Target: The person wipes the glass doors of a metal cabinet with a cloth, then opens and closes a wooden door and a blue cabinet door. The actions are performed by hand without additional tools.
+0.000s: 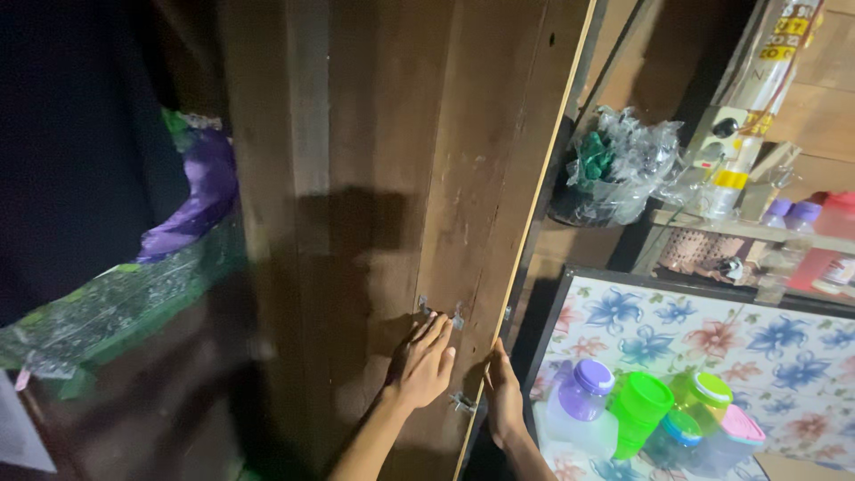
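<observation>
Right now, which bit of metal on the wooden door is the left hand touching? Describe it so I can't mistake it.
Start at the tall brown wooden door filling the middle of the view. Low on it, near its right edge, the left hand lies flat, fingertips on a small grey metal bracket. A second metal piece sits lower, between the two hands; the one you want is the upper one.

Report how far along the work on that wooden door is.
Done: the wooden door stands nearly flush with its frame. In hand: the left hand presses flat beside the metal latch, the right hand grips the door's edge. Left: a dark gap at that edge; whether the latch is fastened is unclear.
</observation>
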